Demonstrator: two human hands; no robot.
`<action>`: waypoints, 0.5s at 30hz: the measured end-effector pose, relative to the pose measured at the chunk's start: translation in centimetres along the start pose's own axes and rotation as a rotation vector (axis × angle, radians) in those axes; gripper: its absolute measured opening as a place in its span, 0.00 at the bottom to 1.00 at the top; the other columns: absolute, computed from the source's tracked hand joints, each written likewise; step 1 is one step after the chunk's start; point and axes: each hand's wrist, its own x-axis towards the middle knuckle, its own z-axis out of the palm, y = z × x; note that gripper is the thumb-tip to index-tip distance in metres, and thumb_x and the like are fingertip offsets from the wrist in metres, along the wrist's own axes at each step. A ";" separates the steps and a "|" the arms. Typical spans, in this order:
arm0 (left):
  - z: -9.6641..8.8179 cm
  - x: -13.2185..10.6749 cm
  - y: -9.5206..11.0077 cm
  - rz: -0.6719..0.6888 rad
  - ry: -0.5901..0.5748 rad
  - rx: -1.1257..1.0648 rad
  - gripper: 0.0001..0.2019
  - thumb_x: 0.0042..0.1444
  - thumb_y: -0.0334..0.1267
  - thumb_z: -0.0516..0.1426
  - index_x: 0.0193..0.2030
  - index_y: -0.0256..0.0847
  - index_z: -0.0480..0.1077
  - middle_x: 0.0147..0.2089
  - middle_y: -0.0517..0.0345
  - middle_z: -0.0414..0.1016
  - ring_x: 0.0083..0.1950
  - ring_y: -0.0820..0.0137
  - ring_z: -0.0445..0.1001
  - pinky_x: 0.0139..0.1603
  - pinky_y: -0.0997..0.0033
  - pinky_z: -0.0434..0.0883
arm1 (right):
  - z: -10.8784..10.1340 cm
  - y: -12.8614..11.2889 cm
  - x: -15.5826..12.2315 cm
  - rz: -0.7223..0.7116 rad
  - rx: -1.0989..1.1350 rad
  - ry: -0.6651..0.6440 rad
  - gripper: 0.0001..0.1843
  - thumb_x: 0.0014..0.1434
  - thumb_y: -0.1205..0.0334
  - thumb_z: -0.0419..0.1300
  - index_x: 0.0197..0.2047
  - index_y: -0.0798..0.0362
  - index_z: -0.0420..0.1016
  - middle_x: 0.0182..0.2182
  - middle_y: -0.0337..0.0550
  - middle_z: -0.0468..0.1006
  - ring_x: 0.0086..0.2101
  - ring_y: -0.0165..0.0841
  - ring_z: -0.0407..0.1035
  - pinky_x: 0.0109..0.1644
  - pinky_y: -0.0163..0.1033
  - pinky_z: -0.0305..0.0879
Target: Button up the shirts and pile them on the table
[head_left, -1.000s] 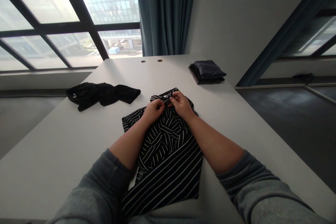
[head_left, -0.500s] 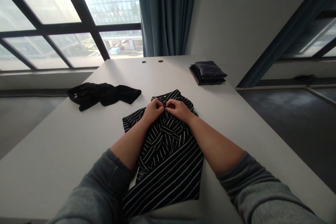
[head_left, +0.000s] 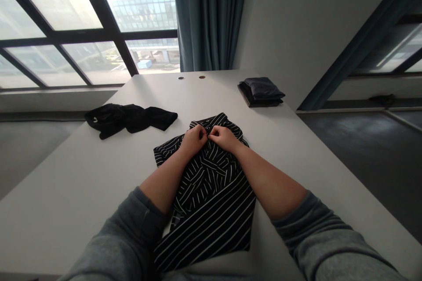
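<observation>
A black shirt with white stripes [head_left: 211, 210] lies on the white table [head_left: 82, 184] in front of me, its collar at the far end. My left hand [head_left: 194, 139] and my right hand [head_left: 223, 136] meet just below the collar. Both pinch the striped fabric with curled fingers, knuckles almost touching. Both grey sleeves are pushed up to the elbows.
A crumpled black garment [head_left: 128, 118] lies on the table to the left. A folded dark pile of clothes [head_left: 261, 90] sits at the far right corner. Two cable holes [head_left: 191, 77] mark the far edge, with a window and a teal curtain [head_left: 207, 13] behind.
My right hand has drawn in from the collar edge toward my left hand, and both now pinch the shirt close together. The shirt has barely shifted.
</observation>
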 end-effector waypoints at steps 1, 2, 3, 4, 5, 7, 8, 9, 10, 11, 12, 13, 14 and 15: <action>0.0 0.0 0.0 0.004 -0.002 0.004 0.05 0.56 0.30 0.60 0.36 0.44 0.70 0.34 0.60 0.78 0.34 0.67 0.73 0.39 0.67 0.68 | 0.1 0.0 0.0 0.009 -0.013 0.006 0.04 0.56 0.64 0.63 0.30 0.54 0.74 0.28 0.37 0.76 0.29 0.29 0.66 0.36 0.35 0.59; 0.0 0.0 -0.1 0.007 -0.003 0.007 0.05 0.56 0.30 0.61 0.36 0.44 0.70 0.35 0.59 0.78 0.34 0.67 0.73 0.40 0.66 0.68 | 0.2 -0.1 0.0 0.014 -0.026 0.014 0.04 0.56 0.64 0.63 0.30 0.54 0.74 0.27 0.38 0.76 0.29 0.29 0.66 0.36 0.35 0.59; 0.0 0.1 -0.1 0.006 -0.001 0.008 0.04 0.57 0.30 0.61 0.36 0.44 0.71 0.36 0.59 0.79 0.34 0.67 0.74 0.40 0.66 0.69 | 0.2 -0.1 0.0 0.017 -0.037 0.025 0.05 0.56 0.64 0.63 0.30 0.54 0.73 0.27 0.38 0.76 0.29 0.29 0.67 0.36 0.35 0.59; 0.0 0.1 -0.1 0.002 0.001 0.008 0.04 0.57 0.31 0.61 0.36 0.44 0.72 0.36 0.58 0.80 0.35 0.66 0.74 0.40 0.66 0.69 | 0.3 -0.2 0.0 0.020 -0.045 0.040 0.05 0.56 0.64 0.63 0.30 0.54 0.73 0.28 0.38 0.77 0.29 0.29 0.67 0.37 0.35 0.60; 0.0 0.1 -0.1 -0.006 0.004 0.007 0.03 0.57 0.31 0.61 0.36 0.44 0.72 0.36 0.58 0.80 0.35 0.66 0.75 0.41 0.66 0.69 | 0.4 -0.2 0.0 0.025 -0.051 0.056 0.05 0.56 0.64 0.64 0.29 0.54 0.73 0.28 0.39 0.77 0.29 0.29 0.67 0.37 0.35 0.60; -0.1 0.1 -0.1 -0.022 0.005 0.002 0.03 0.57 0.32 0.62 0.36 0.44 0.74 0.36 0.58 0.81 0.36 0.65 0.76 0.41 0.65 0.70 | 0.4 -0.4 -0.1 0.037 -0.064 0.085 0.05 0.56 0.65 0.64 0.29 0.54 0.74 0.28 0.39 0.77 0.29 0.29 0.67 0.38 0.35 0.61; -0.1 0.1 -0.1 -0.028 0.003 -0.001 0.03 0.57 0.32 0.62 0.35 0.44 0.74 0.36 0.58 0.81 0.37 0.65 0.77 0.41 0.65 0.70 | 0.5 -0.5 -0.2 0.043 -0.070 0.095 0.05 0.56 0.66 0.64 0.28 0.54 0.74 0.28 0.40 0.77 0.29 0.30 0.67 0.38 0.35 0.61; -0.2 0.1 0.0 -0.032 0.001 -0.004 0.03 0.57 0.32 0.62 0.35 0.44 0.74 0.36 0.58 0.81 0.37 0.64 0.77 0.41 0.65 0.70 | 0.5 -0.6 -0.2 0.050 -0.076 0.101 0.05 0.56 0.66 0.64 0.28 0.54 0.74 0.27 0.40 0.77 0.29 0.30 0.68 0.38 0.36 0.61; -0.2 0.1 0.1 -0.034 0.000 -0.006 0.03 0.57 0.32 0.62 0.34 0.44 0.74 0.36 0.58 0.81 0.37 0.64 0.77 0.42 0.65 0.70 | 0.5 -0.7 -0.2 0.057 -0.080 0.104 0.05 0.56 0.66 0.64 0.28 0.54 0.74 0.27 0.40 0.78 0.29 0.30 0.68 0.38 0.36 0.61; -0.2 0.0 0.2 -0.035 0.001 -0.008 0.03 0.56 0.31 0.62 0.34 0.44 0.74 0.36 0.58 0.82 0.37 0.65 0.77 0.42 0.65 0.70 | 0.5 -0.8 -0.2 0.065 -0.083 0.103 0.05 0.56 0.66 0.64 0.28 0.54 0.75 0.27 0.40 0.78 0.29 0.30 0.68 0.38 0.36 0.61; -0.2 0.0 0.3 -0.035 0.002 -0.007 0.04 0.56 0.31 0.62 0.33 0.44 0.74 0.35 0.58 0.81 0.37 0.65 0.77 0.42 0.65 0.70 | 0.5 -0.9 -0.3 0.073 -0.085 0.100 0.05 0.55 0.67 0.64 0.28 0.54 0.75 0.27 0.40 0.78 0.29 0.31 0.69 0.38 0.36 0.61; -0.3 0.0 0.4 -0.034 0.006 -0.005 0.04 0.55 0.30 0.62 0.33 0.43 0.74 0.35 0.58 0.81 0.37 0.65 0.77 0.42 0.65 0.70 | 0.5 -1.0 -0.3 0.080 -0.084 0.094 0.05 0.55 0.67 0.64 0.28 0.54 0.75 0.27 0.40 0.78 0.29 0.31 0.69 0.38 0.36 0.61; -0.3 0.0 0.6 -0.031 0.010 -0.003 0.04 0.55 0.30 0.62 0.32 0.43 0.74 0.35 0.58 0.81 0.37 0.65 0.77 0.42 0.65 0.71 | 0.5 -1.1 -0.3 0.084 -0.082 0.088 0.05 0.55 0.67 0.64 0.27 0.54 0.75 0.26 0.40 0.77 0.29 0.31 0.69 0.37 0.36 0.61; -0.4 0.0 0.7 -0.028 0.016 0.000 0.05 0.55 0.29 0.62 0.32 0.43 0.73 0.35 0.58 0.81 0.37 0.65 0.77 0.42 0.65 0.71 | 0.6 -1.1 -0.3 0.086 -0.078 0.086 0.06 0.55 0.67 0.64 0.27 0.54 0.74 0.26 0.40 0.77 0.28 0.30 0.68 0.37 0.36 0.60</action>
